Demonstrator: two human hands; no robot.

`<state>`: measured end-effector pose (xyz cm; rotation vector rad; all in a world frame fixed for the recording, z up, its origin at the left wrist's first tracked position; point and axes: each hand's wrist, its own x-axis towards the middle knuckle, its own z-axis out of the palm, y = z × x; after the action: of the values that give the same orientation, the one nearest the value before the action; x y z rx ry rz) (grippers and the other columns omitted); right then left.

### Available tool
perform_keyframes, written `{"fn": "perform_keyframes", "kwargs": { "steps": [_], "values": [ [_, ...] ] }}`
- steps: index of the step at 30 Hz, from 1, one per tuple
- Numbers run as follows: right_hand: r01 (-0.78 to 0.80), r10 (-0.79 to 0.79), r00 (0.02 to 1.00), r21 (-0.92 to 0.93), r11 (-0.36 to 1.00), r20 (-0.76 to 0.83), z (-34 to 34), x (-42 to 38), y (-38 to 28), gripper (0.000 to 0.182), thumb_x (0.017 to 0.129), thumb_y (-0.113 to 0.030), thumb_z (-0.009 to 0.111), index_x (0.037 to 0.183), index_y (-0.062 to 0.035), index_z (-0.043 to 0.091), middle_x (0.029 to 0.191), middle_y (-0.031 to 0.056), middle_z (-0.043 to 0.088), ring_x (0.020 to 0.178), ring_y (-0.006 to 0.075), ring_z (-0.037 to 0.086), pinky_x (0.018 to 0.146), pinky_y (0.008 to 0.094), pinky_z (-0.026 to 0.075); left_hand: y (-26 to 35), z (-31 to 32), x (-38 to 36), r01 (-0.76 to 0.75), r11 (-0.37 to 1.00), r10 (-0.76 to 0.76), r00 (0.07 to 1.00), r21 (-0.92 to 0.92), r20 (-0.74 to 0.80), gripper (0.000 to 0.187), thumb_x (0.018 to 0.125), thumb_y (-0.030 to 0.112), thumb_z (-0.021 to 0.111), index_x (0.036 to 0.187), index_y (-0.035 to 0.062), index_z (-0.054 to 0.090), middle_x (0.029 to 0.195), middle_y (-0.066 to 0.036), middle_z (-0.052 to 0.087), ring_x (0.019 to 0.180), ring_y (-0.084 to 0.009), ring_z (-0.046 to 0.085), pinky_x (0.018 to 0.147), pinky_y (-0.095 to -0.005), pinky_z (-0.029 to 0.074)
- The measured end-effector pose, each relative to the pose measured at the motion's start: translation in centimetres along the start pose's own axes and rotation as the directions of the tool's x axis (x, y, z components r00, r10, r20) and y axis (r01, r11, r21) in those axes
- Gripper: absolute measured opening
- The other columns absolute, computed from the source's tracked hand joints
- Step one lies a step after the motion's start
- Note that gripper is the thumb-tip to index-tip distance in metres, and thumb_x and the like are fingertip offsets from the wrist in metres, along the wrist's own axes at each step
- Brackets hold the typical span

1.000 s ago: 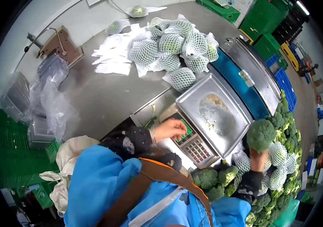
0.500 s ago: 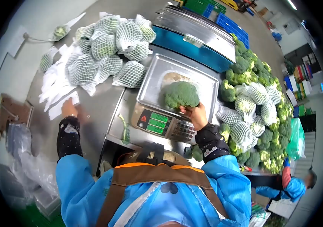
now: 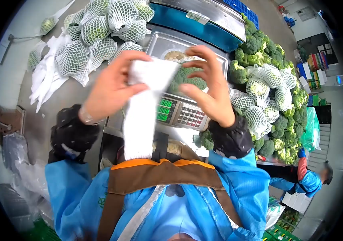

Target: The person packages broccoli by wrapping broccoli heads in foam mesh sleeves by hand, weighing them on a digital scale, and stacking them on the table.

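Note:
My left hand (image 3: 113, 86) grips the upper part of a white foam net sleeve (image 3: 140, 124), which hangs down in front of my apron. My right hand (image 3: 211, 86) is raised just right of the sleeve's top, fingers curved and apart, holding nothing. Behind the hands, a broccoli head (image 3: 187, 80) rests on the metal pan of the scale (image 3: 161, 40), partly hidden by the sleeve and my right hand. Green digits show on the scale's display (image 3: 164, 109).
Net-wrapped broccoli (image 3: 95, 30) and flat white sleeves (image 3: 45, 82) lie at the left. A large heap of bare broccoli (image 3: 255, 46), with net-wrapped heads (image 3: 259, 90) on it, is at the right. A blue-sided machine (image 3: 191, 22) stands behind the scale. Another person (image 3: 310, 180) is at far right.
My left hand has lifted a white sleeve from the table to in front of the scale. My right hand has let go of the broccoli and risen. The view has shifted slightly.

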<state>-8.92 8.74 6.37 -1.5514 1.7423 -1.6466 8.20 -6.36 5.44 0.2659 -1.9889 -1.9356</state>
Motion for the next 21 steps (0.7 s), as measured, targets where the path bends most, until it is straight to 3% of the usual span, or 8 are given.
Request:
{"fn": "perform_keyframes", "kwargs": {
  "steps": [3,7,12,14,16,18,20,21],
  "values": [
    [-0.109,0.134,0.982,-0.181,0.977,0.132,-0.4,0.3,-1.1,0.026,0.070,-0.011,0.073,0.093,-0.0038,0.063,0.082,0.0080,0.063,0.068,0.0164,0.059,0.059,0.0258,0.047,-1.3,2.3,1.3,-0.099,0.989,0.106,0.992,-0.114,0.064,0.041,0.074,-0.009,0.063,0.108,0.0056,0.047,0.099,-0.002,0.051,0.085,-0.0076,0.053,0.071,-0.0211,0.045],
    [0.047,-0.051,0.998,-0.126,0.991,-0.028,-0.5,-0.8,1.1,0.022,0.072,-0.007,0.070,0.093,-0.0052,0.065,0.079,0.0093,0.061,0.066,0.0179,0.058,0.057,0.0266,0.046,-1.6,2.1,1.3,0.222,0.962,-0.206,0.972,-0.160,0.113,0.034,0.074,-0.005,0.065,0.104,0.0005,0.050,0.093,-0.002,0.058,0.080,-0.0067,0.058,0.066,-0.0191,0.049],
    [0.021,0.002,0.990,-0.166,0.986,0.141,-0.1,-1.3,1.7,0.026,0.068,-0.013,0.073,0.090,-0.0028,0.064,0.076,0.0112,0.058,0.064,0.0236,0.056,0.058,0.0298,0.046,-2.6,2.4,0.8,0.268,0.951,-0.258,0.963,-0.156,0.083,0.037,0.072,-0.003,0.069,0.107,-0.0033,0.054,0.094,-0.005,0.061,0.081,-0.0095,0.062,0.068,-0.0208,0.051],
    [0.172,-0.156,0.981,-0.142,0.975,0.118,-0.2,-1.2,2.8,0.021,0.072,-0.006,0.071,0.090,0.0005,0.062,0.088,0.0059,0.061,0.075,0.0146,0.057,0.066,0.0257,0.047,-2.6,2.2,0.4,0.307,0.937,-0.296,0.951,-0.168,0.090,0.037,0.072,-0.002,0.069,0.107,-0.0027,0.055,0.095,-0.006,0.062,0.079,-0.0094,0.062,0.068,-0.0216,0.051],
    [0.006,-0.017,0.999,0.295,0.955,0.036,0.2,-1.3,2.7,0.016,0.076,-0.006,0.068,0.088,0.0015,0.062,0.088,0.0060,0.061,0.077,0.0150,0.057,0.068,0.0269,0.047,-2.8,2.3,-0.2,0.480,0.873,-0.460,0.870,-0.086,0.178,0.026,0.079,0.005,0.066,0.103,0.0004,0.059,0.091,-0.004,0.063,0.080,-0.0086,0.060,0.070,-0.0227,0.050],
    [-0.136,0.123,0.991,0.562,0.816,0.060,0.2,-1.4,3.9,0.017,0.086,-0.013,0.058,0.092,0.0023,0.059,0.087,0.0064,0.061,0.076,0.0148,0.059,0.070,0.0290,0.049,-3.6,2.7,-0.6,0.442,0.890,-0.411,0.883,-0.106,0.227,0.021,0.082,0.009,0.063,0.101,0.0017,0.061,0.092,-0.003,0.063,0.082,-0.0084,0.058,0.073,-0.0235,0.048],
    [-0.451,0.305,0.877,0.856,0.254,0.371,-0.8,-1.9,3.8,0.027,0.092,-0.023,0.050,0.099,0.0019,0.056,0.084,0.0056,0.063,0.079,0.0122,0.060,0.075,0.0271,0.049,-3.8,2.1,-0.6,0.153,0.959,-0.139,0.987,-0.238,0.077,0.021,0.087,0.012,0.057,0.104,0.0003,0.057,0.099,-0.006,0.062,0.088,-0.0133,0.058,0.082,-0.0295,0.046],
    [-0.600,0.111,0.775,0.779,-0.180,0.622,-1.0,-2.9,4.7,0.036,0.094,-0.027,0.045,0.110,0.0041,0.052,0.097,0.0113,0.062,0.095,0.0170,0.059,0.088,0.0315,0.046,-2.9,1.6,-0.4,0.103,0.861,-0.097,0.995,-0.498,0.038,0.021,0.089,0.012,0.052,0.106,-0.0002,0.056,0.101,-0.009,0.061,0.090,-0.0163,0.059,0.083,-0.0318,0.046]
  ]
}}
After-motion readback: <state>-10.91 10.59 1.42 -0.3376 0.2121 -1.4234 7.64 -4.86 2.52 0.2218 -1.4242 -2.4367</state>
